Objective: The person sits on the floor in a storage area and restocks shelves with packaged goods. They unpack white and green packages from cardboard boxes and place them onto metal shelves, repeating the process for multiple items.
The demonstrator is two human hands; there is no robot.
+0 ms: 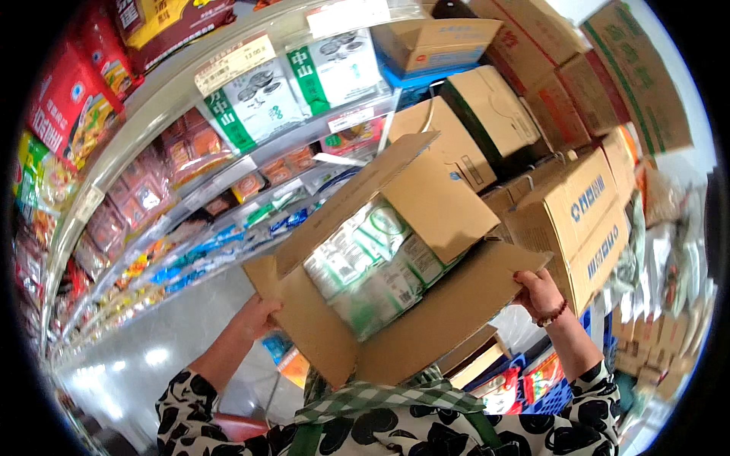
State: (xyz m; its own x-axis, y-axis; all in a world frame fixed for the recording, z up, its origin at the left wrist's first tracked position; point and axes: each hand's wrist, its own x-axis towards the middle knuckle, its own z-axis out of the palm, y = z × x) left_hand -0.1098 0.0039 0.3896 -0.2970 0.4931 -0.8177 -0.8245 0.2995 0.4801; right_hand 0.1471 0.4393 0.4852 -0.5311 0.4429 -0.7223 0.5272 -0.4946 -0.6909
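1. One open cardboard box (449,319) is held in front of the body, its flaps spread; it is taken as the clock's centre below.
2. Several white-and-green packets (380,235) are contained in it, lying flat, partly overlapped and slightly blurred.
3. At 8 o'clock, the box's side flap is gripped by the left hand (262,313); the fingers are closed at its edge, though their tips cannot be made out.
4. At 3 o'clock, the corner of another flap is pinched by the right hand (538,295), its fingers curled over the edge; a beaded bracelet (552,315) is worn at the wrist.
5. At 4 o'clock, red packets (542,372) are held in a blue crate (560,397).
6. At 6 o'clock, the body is covered by a green checked apron (380,399).
7. Between 1 and 3 o'clock, brown cartons (566,216) are piled.
8. At 11 o'clock, white-and-green packages (258,91) are displayed on a shelf; at 10 o'clock, red bags (72,99) are seen.
9. At 8 o'clock, well beyond the left hand, lights are reflected by the shiny floor (137,372).
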